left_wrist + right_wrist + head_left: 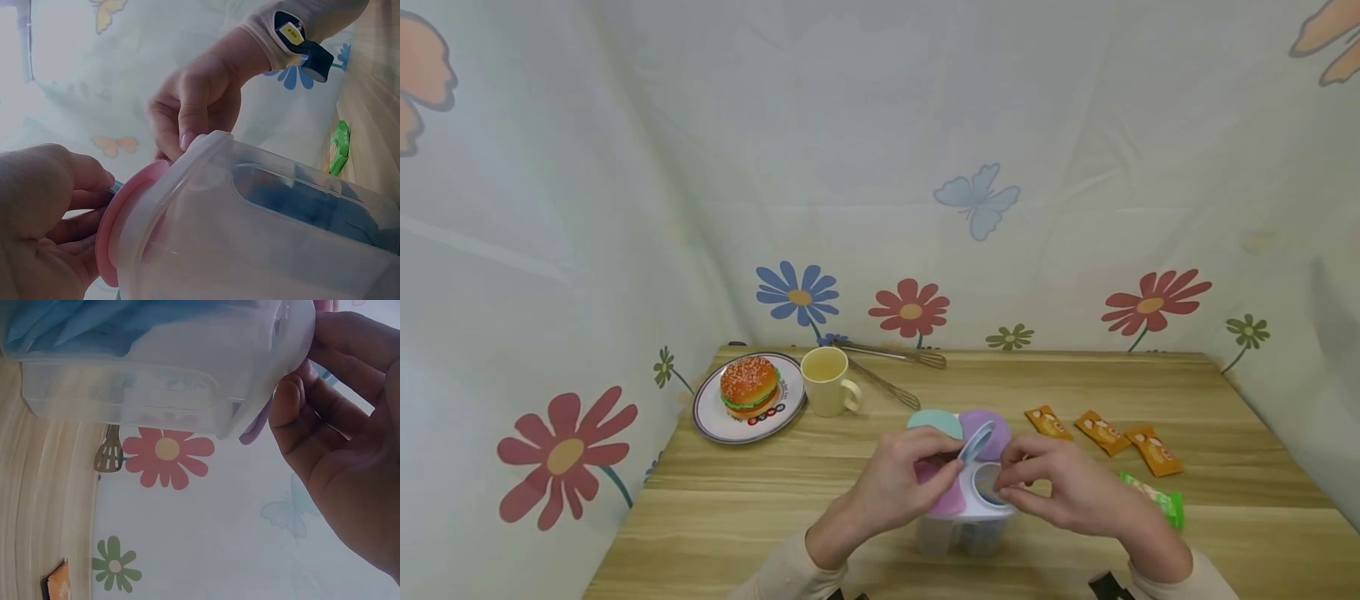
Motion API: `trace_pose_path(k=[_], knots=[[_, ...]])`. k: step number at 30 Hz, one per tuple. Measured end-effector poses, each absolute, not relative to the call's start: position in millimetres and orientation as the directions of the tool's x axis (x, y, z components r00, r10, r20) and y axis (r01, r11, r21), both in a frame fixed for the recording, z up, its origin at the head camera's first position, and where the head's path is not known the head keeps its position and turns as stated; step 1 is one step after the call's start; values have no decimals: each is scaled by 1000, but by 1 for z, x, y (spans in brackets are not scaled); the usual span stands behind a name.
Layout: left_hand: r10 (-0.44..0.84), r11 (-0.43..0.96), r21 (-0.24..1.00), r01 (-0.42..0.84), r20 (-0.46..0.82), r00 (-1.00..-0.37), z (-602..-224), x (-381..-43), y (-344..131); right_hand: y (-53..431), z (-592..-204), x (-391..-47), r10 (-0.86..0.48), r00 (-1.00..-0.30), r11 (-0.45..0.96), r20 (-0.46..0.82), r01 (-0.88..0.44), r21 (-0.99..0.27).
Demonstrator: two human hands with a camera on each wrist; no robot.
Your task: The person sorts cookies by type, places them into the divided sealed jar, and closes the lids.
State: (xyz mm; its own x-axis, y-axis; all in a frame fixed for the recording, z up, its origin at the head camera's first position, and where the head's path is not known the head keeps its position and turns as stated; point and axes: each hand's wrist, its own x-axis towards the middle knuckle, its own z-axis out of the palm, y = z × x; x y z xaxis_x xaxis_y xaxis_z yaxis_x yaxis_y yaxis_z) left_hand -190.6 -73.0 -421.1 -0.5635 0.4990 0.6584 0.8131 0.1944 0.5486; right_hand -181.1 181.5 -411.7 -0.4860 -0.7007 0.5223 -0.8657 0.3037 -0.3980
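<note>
A clear plastic storage box [936, 537] with a white top stands upright on the table. Its lids are coloured: a teal lid [934, 422], a purple lid [983, 429] and a pink lid [952, 502] lie down, while a light blue lid [977, 442] is raised. Between thumb and fingers, my left hand [902, 475] pinches the raised blue lid. My right hand [1071, 483] has bent fingers at the round opening [989, 485] below that lid; whether they pinch anything is hidden. Blue contents [81, 325] show through the box wall in the right wrist view.
Back left, a plate [707, 412] bears a hamburger [750, 385] beside a yellow mug [826, 385]. Two thin utensils [925, 359] lie behind the box. To the right are several orange packets [1102, 432] and a green packet [1165, 503]. A printed curtain [1060, 275] surrounds the table.
</note>
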Motion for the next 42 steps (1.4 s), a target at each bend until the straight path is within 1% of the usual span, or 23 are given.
trace_pose_path(k=[4,8,12,17,21,24,28,32,39,42], knots=[[502,192,551,812,656,-564,-420,-191,-73,182,-411,-180,-689,-531,372,494,-843,-388],[500,199,543,816,660,-561,-420,-191,-73,183,-410,-180,-655,-574,433,491,-818,-379],[497,208,537,817,662,-561,-419,-191,-72,186,-411,-181,-643,-579,431,502,-815,-387],[501,237,526,816,653,-567,-419,-190,-72,190,-417,-179,-617,-603,428,506,-797,-427],[517,244,494,834,662,-543,-419,-189,-71,193,-424,-176,-571,-624,438,534,-782,-444],[530,252,474,844,662,-530,-418,-188,-70,194,-431,-172,-525,-664,447,532,-748,-491],[551,261,449,854,658,-514,-416,-187,-70,192,-444,-167,-495,-679,377,542,-730,-570],[567,261,404,877,671,-478,-417,-186,-69,190,-457,-163,-484,-695,323,532,-706,-630],[581,262,426,866,647,-494,-419,-184,-68,183,-472,-158,-426,-734,257,529,-659,-707],[592,265,401,877,650,-476,-419,-183,-68,180,-475,-156,-403,-759,245,511,-627,-739]])
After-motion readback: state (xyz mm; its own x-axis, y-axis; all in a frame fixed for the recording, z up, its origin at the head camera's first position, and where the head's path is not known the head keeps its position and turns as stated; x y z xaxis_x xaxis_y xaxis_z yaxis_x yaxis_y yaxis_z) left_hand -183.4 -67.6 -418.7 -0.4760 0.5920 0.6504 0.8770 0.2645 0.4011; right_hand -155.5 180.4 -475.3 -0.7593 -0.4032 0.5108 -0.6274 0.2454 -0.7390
